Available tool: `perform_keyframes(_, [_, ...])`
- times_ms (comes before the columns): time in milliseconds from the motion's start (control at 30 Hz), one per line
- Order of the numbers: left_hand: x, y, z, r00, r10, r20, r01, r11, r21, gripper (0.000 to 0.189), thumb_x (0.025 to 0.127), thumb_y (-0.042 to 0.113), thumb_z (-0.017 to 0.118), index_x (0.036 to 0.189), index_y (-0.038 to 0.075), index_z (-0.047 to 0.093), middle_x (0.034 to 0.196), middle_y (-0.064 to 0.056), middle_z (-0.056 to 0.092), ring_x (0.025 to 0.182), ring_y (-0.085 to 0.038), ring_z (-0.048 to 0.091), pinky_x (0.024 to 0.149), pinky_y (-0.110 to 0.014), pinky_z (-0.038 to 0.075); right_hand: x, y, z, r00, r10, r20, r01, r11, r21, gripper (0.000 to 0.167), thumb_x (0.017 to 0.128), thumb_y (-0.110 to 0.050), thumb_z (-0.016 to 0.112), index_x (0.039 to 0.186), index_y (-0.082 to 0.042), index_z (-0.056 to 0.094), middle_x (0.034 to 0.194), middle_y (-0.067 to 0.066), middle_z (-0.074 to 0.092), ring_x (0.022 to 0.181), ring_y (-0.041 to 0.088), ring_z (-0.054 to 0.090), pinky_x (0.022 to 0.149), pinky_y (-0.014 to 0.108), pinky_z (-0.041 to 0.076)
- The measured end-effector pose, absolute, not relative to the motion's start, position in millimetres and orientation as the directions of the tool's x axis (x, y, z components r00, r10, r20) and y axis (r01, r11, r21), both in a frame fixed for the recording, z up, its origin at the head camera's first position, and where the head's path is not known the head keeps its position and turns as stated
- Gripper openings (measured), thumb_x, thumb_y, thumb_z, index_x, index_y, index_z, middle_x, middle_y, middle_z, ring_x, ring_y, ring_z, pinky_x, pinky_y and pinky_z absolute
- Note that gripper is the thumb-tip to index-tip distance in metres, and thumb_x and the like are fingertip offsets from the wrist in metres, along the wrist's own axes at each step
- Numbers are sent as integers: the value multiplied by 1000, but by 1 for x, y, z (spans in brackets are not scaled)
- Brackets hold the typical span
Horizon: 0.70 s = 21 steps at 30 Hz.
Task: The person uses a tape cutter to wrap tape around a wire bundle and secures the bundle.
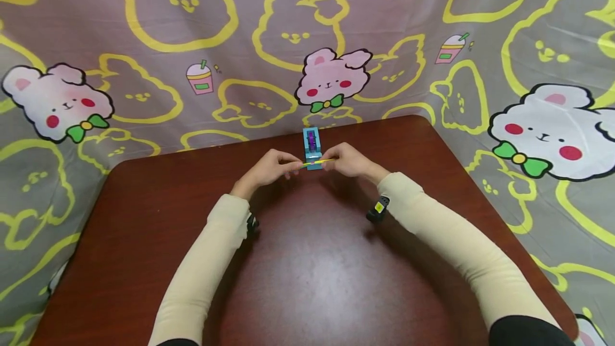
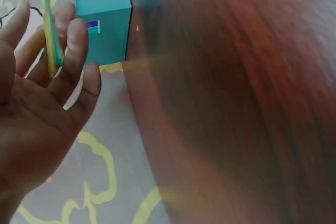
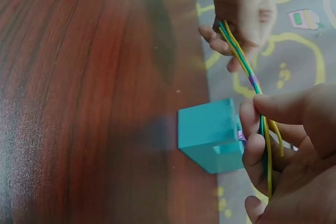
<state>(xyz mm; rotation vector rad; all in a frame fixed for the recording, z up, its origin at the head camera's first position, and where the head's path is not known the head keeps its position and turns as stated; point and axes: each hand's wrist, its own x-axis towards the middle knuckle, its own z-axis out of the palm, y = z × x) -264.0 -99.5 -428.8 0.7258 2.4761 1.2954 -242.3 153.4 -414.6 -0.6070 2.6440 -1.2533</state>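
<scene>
A thin bundle of yellow and green cords (image 3: pixel 239 52) stretches between the two hands, with a short purple band (image 3: pixel 253 80) around its middle. My left hand (image 1: pixel 275 167) pinches one end of the bundle; in the left wrist view its fingers curl beside the cords (image 2: pixel 50 35). My right hand (image 1: pixel 349 159) pinches the other side between thumb and fingers, and loose cord ends hang past its palm in the right wrist view. Just behind the cords stands a teal tape dispenser (image 1: pixel 307 146) holding a purple tape roll (image 1: pixel 312 141). Neither hand visibly grips the dispenser.
The brown wooden table (image 1: pixel 307 260) has its back edge just behind the dispenser. A patterned curtain (image 1: pixel 269 20) hangs along the back and sides. Dark wrist-worn devices sit at both cuffs, the right one (image 1: pixel 378 209) showing a yellow mark.
</scene>
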Motion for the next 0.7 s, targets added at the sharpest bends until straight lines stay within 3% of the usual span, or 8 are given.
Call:
perform_keyframes(100, [-254,-104,-428,-838,544,43,361,493,792,28,96,20,71,114,-1,75,95,-20,74,79,-35,63,64,-35,49,-236,157,-411,-912,-404,75,-312,564,-765,16,95,-7,68,106,3,75,94,7,72,85,21,55,76,37,44])
perform_keyframes(300, [-239,-109,-432,-800,553,232,545,510,665,22,95,13,70,111,-1,76,88,-15,72,72,-26,60,63,-31,48,-226,162,-412,-917,-374,140,-349,583,-734,16,96,-14,70,107,-8,79,92,4,75,87,21,60,93,52,32])
perform_keyframes(500, [-232,-110,-435,-767,536,352,636,565,526,19,96,17,70,109,7,79,84,-8,70,66,-14,48,63,-31,40,-222,163,-419,-892,-389,229,-431,579,-692,15,95,-15,71,107,-10,80,90,-2,76,92,19,65,94,51,24])
perform_keyframes(700, [-229,-107,-437,-748,509,426,663,577,476,16,95,17,71,104,6,80,85,-2,71,69,-14,55,65,-33,44,-219,160,-427,-882,-363,301,-466,583,-665,18,95,-14,72,111,-10,78,102,2,76,99,20,65,94,50,23])
